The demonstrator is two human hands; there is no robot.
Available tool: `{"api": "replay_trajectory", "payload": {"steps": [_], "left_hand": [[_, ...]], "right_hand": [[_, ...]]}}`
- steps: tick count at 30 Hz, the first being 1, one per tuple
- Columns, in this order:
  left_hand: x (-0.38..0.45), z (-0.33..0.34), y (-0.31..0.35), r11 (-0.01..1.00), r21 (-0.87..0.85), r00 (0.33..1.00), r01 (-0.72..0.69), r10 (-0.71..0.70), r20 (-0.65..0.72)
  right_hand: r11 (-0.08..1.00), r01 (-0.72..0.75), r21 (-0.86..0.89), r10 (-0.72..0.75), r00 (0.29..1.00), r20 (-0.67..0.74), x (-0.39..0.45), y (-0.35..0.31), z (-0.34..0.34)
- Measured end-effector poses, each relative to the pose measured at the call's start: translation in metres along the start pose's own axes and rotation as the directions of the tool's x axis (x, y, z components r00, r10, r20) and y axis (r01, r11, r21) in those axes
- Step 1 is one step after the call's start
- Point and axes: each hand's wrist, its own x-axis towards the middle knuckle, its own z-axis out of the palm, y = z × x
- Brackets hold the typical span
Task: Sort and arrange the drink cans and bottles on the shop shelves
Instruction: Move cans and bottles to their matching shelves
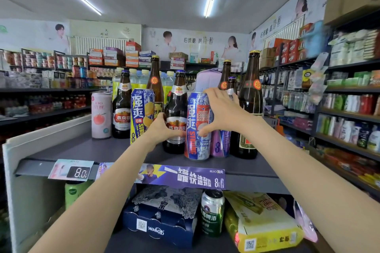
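Hands bracket two upright drinks near the front of the grey metal top shelf point(86, 150): left hand point(162, 129) curls round a dark Yanjing beer bottle point(175, 113), right hand point(224, 111) grips the blue-and-red Rio can point(197, 127) just right.

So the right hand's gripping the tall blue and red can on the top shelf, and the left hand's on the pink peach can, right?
Not quite. In the head view the left hand grips the dark brown beer bottle, not the pink peach can. The right hand does grip the tall blue and red can.
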Motion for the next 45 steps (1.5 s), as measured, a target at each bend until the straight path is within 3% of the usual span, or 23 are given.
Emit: {"api": "replay_trajectory", "payload": {"steps": [7, 12, 20, 24, 26, 28, 29, 31, 33, 36, 40, 42, 45], "left_hand": [[-0.015, 0.009, 0.004, 0.999, 0.040, 0.990, 0.015, -0.010, -0.140], [-0.029, 0.003, 0.009, 0.996, 0.083, 0.987, 0.025, -0.011, -0.160], [-0.069, -0.017, 0.009, 0.996, 0.037, 0.961, -0.086, 0.093, -0.261], [-0.095, -0.044, 0.027, 0.982, -0.027, 0.917, -0.186, 0.164, -0.364], [-0.116, -0.060, 0.038, 0.972, -0.040, 0.898, -0.232, 0.198, -0.392], [-0.145, -0.075, 0.041, 0.959, -0.016, 0.881, -0.285, 0.255, -0.399], [-0.162, -0.083, 0.039, 0.950, 0.022, 0.874, -0.311, 0.296, -0.385], [-0.198, -0.098, 0.029, 0.935, 0.111, 0.877, -0.337, 0.355, -0.325], [-0.235, -0.112, 0.011, 0.908, 0.238, 0.885, -0.346, 0.400, -0.238], [-0.281, -0.126, -0.040, 0.853, 0.416, 0.910, -0.315, 0.396, -0.124], [-0.337, -0.130, -0.146, 0.834, 0.513, 0.951, -0.203, 0.292, -0.099], [-0.362, -0.123, -0.206, 0.845, 0.515, 0.972, -0.143, 0.218, -0.088], [-0.386, -0.103, -0.287, 0.897, 0.442, 0.999, -0.031, 0.042, -0.015]], "right_hand": [[1.000, -0.005, 0.019, 0.005, 1.000, 0.011, -0.001, -0.002, -0.002], [1.000, -0.019, 0.012, 0.019, 1.000, 0.006, 0.000, -0.003, -0.002], [0.995, -0.095, -0.041, 0.092, 0.993, -0.074, 0.007, -0.015, 0.015], [0.994, -0.097, 0.041, 0.101, 0.991, -0.092, 0.005, -0.011, 0.010], [0.986, -0.068, 0.153, 0.101, 0.969, -0.225, -0.005, -0.019, -0.007], [0.920, 0.053, 0.387, 0.098, 0.927, -0.362, -0.020, -0.040, -0.030], [0.829, 0.125, 0.545, 0.083, 0.936, -0.342, -0.029, -0.055, -0.040], [0.592, 0.153, 0.792, -0.024, 0.985, -0.173, -0.053, -0.096, -0.052], [0.467, 0.128, 0.875, -0.136, 0.988, -0.072, -0.076, -0.141, -0.042], [0.388, 0.071, 0.919, -0.133, 0.991, -0.020, -0.110, -0.202, 0.005], [0.313, -0.224, 0.923, 0.027, 0.974, 0.227, -0.162, -0.260, 0.108], [0.252, -0.391, 0.885, 0.062, 0.919, 0.389, -0.187, -0.284, 0.161], [0.236, -0.504, 0.830, 0.168, 0.863, 0.476, -0.219, -0.309, 0.236]]}}
